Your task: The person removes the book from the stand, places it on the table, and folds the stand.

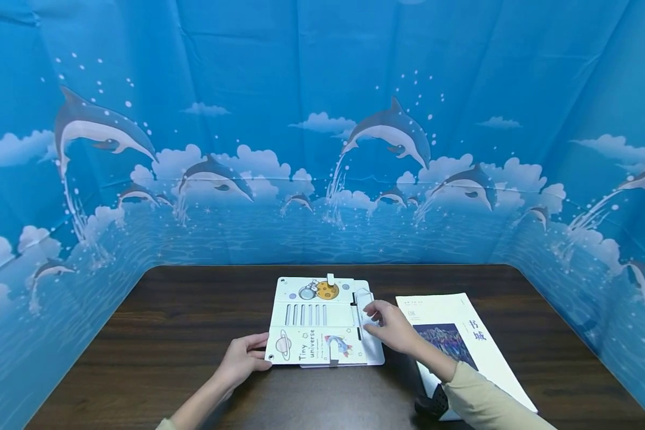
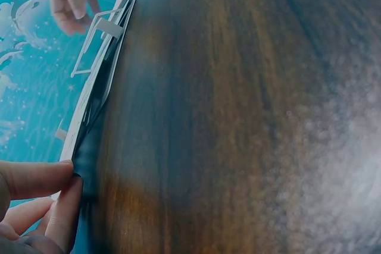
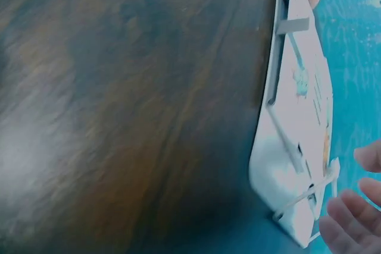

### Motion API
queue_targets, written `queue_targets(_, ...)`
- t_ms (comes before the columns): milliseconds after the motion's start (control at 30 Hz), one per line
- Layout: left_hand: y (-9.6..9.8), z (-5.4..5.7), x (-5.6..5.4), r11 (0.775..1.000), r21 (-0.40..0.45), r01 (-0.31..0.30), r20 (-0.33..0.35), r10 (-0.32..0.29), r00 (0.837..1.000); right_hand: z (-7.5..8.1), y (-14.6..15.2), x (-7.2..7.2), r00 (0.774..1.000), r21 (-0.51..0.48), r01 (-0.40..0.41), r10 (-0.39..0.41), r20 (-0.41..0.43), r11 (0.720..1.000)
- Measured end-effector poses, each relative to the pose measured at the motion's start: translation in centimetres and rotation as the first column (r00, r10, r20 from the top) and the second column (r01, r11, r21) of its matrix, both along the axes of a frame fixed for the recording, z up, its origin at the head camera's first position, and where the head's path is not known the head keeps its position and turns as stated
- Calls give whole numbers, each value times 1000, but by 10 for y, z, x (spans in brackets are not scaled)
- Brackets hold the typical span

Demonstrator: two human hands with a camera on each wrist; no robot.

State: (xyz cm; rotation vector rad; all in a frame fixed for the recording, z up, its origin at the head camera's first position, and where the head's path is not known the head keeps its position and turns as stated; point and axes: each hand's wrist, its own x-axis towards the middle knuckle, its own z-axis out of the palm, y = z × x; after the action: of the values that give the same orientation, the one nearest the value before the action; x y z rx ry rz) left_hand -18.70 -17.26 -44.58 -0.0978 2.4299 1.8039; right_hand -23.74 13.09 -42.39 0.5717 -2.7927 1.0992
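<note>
A white folding book stand (image 1: pixel 333 316) printed with planets, a rocket and "Tiny universe" lies on the table in front of me. My left hand (image 1: pixel 242 358) pinches its left edge near the lower corner, thumb on one face and fingers on the other. Over the stand's right side hovers my right hand (image 1: pixel 392 325), fingers loosely bent and apart, with nothing between them. Close by those fingers, a white wire piece (image 3: pixel 306 191) sticks up from the panel. Small page clips sit at the top and bottom edges; the grey lower clip (image 3: pixel 293 25) shows in the right wrist view.
To the right of the stand, a white-covered magazine (image 1: pixel 494 358) lies on the dark wooden table (image 1: pixel 193 322), partly under my right forearm. A black device (image 1: pixel 432 403) shows beside that forearm. A blue dolphin-print curtain (image 1: pixel 301 119) encloses the table's back and sides.
</note>
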Motion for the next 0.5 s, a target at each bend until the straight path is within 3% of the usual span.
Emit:
queue_targets(233,0,0,0,1000,9,1,2,-1,1000,-10,13,1,997,12,-73,73,37,997)
queue_targets(500,0,-3,0,1000,20,-5,-6,5,1000,-12,15,2,995,18,-95,95,37,995)
